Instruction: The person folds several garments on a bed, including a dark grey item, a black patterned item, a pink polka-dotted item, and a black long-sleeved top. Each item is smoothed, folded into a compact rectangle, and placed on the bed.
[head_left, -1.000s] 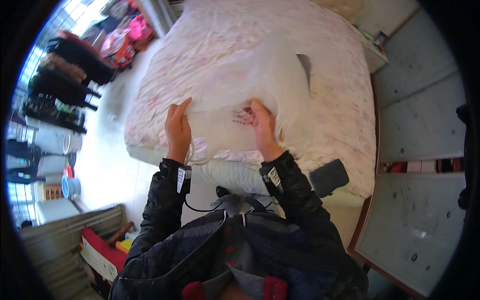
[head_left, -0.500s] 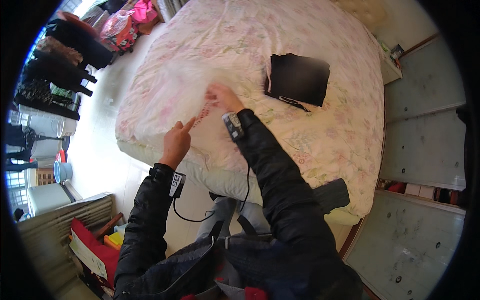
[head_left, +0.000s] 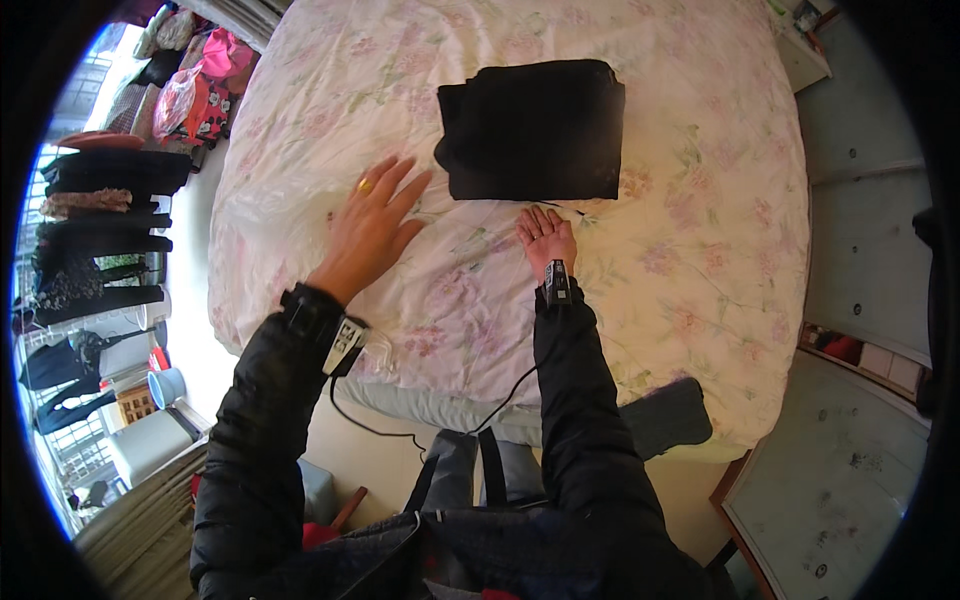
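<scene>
A stack of folded black cloth lies on the flowered bed cover. My left hand hovers to its left, fingers spread and holding nothing; a ring shows on one finger. Just below the near edge of the stack is my right hand, palm turned up and fingers loosely extended. Whether its fingertips touch the cloth I cannot tell. A thin clear plastic bag is spread over the bed beside and partly behind my left hand, its outline hard to make out.
A dark grey flat item rests at the bed's near right corner. Dark clothes hang on the left, with a blue basin below. Bright bags sit at the far left. Grey cabinet doors line the right side.
Both hands have let go of the plastic bag and opened. The right hand has moved right to the black cloth and turned palm up. My view has shifted, too.
</scene>
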